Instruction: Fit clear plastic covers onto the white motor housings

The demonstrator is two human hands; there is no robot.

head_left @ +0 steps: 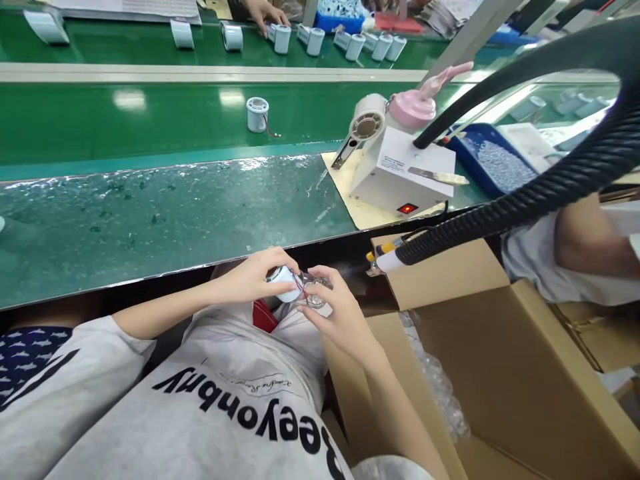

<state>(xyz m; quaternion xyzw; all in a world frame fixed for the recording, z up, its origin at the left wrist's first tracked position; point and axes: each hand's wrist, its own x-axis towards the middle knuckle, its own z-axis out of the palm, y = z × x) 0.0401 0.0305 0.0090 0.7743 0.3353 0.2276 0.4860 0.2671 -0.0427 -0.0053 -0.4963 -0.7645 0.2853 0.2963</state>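
Note:
My left hand (267,275) is closed around a pale blue cylindrical fan housing (285,283) above my lap. Thin red and black wires run from the housing toward my right hand (333,303). Between the fingers of that hand is a clear plastic round part (316,297), held right beside the housing's wired end. Fingers hide much of both parts, so I cannot tell whether they touch. A similar white fan housing (257,115) with a red wire stands upright on the green conveyor belt (175,127).
A white box machine (405,170) with a lit red switch feeds a thick black hose (465,223). On my right is an open cardboard box (480,373) with clear plastic parts (440,387). Beyond the belt, a co-worker's hand (265,13) touches one of several white handheld fan bodies (313,40).

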